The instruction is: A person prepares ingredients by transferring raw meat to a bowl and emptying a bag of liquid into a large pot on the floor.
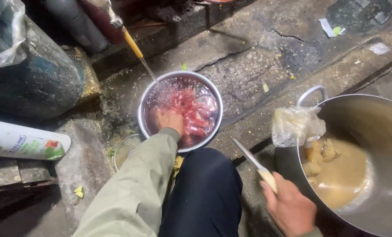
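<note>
Left hand: fingers sunk in the water among red, wet pieces, so whether they are spread or closed cannot be told. The pieces lie in a round steel bowl on the cracked concrete floor, just ahead of the person's knee.

Right hand: fingers wrapped shut around the pale handle of a thin-bladed knife, blade pointing towards the bowl.

Step in hand, as judged: rinsing and turning the red pieces under a thin stream from a yellow-necked hose nozzle. The next move likely calls for a firm grip on slippery pieces.

Right edge of floor: large steel pot of brownish liquid, clear plastic bag draped on its rim; pot cut off by frame. What the red pieces are is unclear through splash.
</note>
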